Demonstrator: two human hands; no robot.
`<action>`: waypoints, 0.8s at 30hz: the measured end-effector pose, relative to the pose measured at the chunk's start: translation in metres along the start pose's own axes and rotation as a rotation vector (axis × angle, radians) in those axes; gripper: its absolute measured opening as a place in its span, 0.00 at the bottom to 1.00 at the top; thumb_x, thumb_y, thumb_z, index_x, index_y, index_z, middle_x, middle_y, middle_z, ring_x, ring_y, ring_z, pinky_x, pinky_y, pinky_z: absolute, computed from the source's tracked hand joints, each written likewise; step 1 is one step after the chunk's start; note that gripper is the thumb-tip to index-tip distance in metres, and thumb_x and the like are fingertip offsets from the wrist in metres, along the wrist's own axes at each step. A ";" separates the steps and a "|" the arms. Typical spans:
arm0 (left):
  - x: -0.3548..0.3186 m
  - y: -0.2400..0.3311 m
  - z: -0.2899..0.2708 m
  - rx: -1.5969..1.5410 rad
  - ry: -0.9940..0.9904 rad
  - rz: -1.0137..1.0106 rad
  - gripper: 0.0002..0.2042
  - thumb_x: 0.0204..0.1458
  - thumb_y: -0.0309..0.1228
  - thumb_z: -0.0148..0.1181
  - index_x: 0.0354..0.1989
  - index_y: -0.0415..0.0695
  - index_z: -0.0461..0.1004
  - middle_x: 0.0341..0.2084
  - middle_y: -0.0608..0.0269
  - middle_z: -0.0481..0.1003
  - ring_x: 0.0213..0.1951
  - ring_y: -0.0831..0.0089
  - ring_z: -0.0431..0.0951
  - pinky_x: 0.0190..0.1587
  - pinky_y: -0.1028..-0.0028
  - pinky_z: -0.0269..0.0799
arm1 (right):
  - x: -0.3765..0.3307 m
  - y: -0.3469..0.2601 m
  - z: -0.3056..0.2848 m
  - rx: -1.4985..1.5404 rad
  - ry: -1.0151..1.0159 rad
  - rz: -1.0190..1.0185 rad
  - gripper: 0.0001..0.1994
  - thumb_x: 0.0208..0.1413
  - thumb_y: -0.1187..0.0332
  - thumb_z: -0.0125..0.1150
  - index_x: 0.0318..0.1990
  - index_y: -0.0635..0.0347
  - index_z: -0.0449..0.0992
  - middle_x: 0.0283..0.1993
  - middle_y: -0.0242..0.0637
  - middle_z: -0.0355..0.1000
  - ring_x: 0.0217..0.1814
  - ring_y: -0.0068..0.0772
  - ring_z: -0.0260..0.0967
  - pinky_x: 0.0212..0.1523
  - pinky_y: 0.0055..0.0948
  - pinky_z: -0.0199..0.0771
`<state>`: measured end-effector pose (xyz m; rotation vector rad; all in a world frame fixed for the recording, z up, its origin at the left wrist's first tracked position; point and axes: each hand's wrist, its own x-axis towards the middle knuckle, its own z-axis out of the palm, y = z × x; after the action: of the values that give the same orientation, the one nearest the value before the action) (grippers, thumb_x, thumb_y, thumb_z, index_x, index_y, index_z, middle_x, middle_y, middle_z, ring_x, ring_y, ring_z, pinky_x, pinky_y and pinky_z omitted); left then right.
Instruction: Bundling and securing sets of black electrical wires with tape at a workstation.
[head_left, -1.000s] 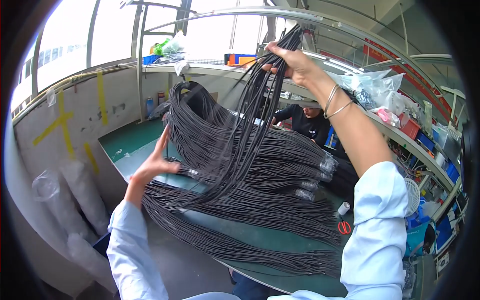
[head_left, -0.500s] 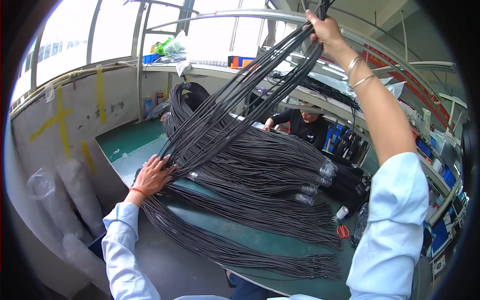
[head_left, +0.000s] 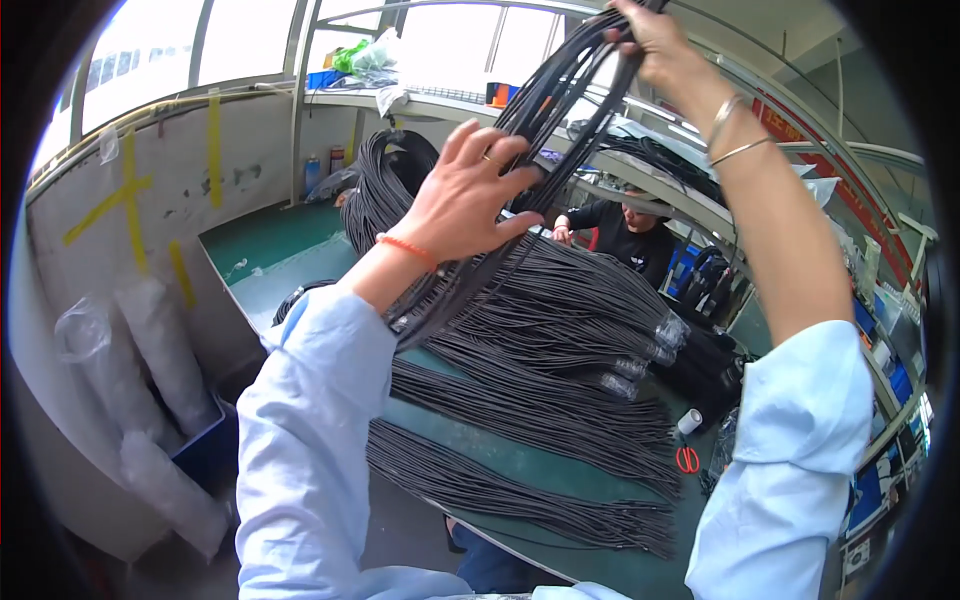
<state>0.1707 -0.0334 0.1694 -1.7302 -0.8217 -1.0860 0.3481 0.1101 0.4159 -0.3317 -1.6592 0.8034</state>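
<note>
The loose bundle of long, thin black cables [head_left: 575, 48] hangs from the raised right hand [head_left: 655, 45], slanting down over the green-topped worktable [head_left: 285, 236] and the thick rows of black cables [head_left: 520, 505] lying there. The right hand's fingers are closed around the strands. The left hand [head_left: 465, 195] is partway down the bundle, fingers spread and half bent; its palm side is hidden, so I cannot tell whether it grips any. The step in hand looks like holding the strands up to straighten or part them. The next move seems to call for a firm upper grip and loose left fingers that slip between strands without tangling them.
</note>
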 end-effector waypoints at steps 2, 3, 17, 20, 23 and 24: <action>-0.030 -0.009 0.028 0.088 -0.324 0.039 0.18 0.46 0.46 0.62 0.41 0.49 0.78 0.51 0.61 0.70 0.58 0.62 0.64 0.70 0.55 0.47 | 0.033 -0.016 -0.076 0.412 -0.884 0.114 0.17 0.63 0.56 0.57 0.27 0.58 0.74 0.18 0.34 0.69 0.12 0.25 0.61 0.12 0.25 0.58; -0.068 -0.022 0.028 0.110 -0.432 0.051 0.18 0.45 0.45 0.61 0.41 0.48 0.78 0.52 0.62 0.70 0.58 0.63 0.64 0.71 0.55 0.46 | 0.034 -0.029 -0.100 0.367 -0.959 0.097 0.16 0.63 0.57 0.57 0.26 0.57 0.74 0.19 0.34 0.69 0.14 0.26 0.63 0.13 0.23 0.59; -0.308 -0.101 -0.075 0.382 -0.735 0.229 0.17 0.54 0.45 0.55 0.46 0.50 0.78 0.57 0.65 0.71 0.62 0.64 0.65 0.72 0.57 0.46 | 0.043 0.010 -0.089 -0.391 0.102 -0.131 0.20 0.56 0.48 0.64 0.40 0.56 0.78 0.29 0.27 0.76 0.18 0.09 0.59 0.12 0.14 0.48; -0.291 -0.073 -0.056 0.239 -0.719 0.077 0.16 0.54 0.44 0.56 0.46 0.49 0.78 0.56 0.65 0.71 0.60 0.64 0.66 0.71 0.57 0.48 | 0.045 0.018 -0.081 -0.347 0.052 -0.089 0.21 0.56 0.47 0.64 0.40 0.57 0.78 0.29 0.27 0.76 0.17 0.08 0.58 0.12 0.14 0.46; -0.254 -0.062 -0.041 0.063 -0.666 0.074 0.16 0.53 0.43 0.57 0.44 0.47 0.78 0.55 0.65 0.72 0.58 0.64 0.68 0.70 0.56 0.51 | 0.009 0.005 -0.057 -0.302 -0.002 -0.148 0.21 0.55 0.46 0.65 0.40 0.57 0.78 0.30 0.27 0.76 0.17 0.09 0.58 0.12 0.14 0.46; -0.273 -0.077 -0.043 0.145 -0.745 0.087 0.16 0.53 0.42 0.57 0.46 0.47 0.77 0.55 0.64 0.72 0.58 0.64 0.68 0.70 0.56 0.52 | 0.005 -0.001 -0.072 -0.300 -0.006 -0.143 0.21 0.55 0.46 0.65 0.40 0.57 0.78 0.30 0.27 0.76 0.17 0.09 0.58 0.12 0.14 0.46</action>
<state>-0.0166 -0.0632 -0.0458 -2.0352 -1.2193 -0.2843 0.4148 0.1355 0.4248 -0.4135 -1.7893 0.4488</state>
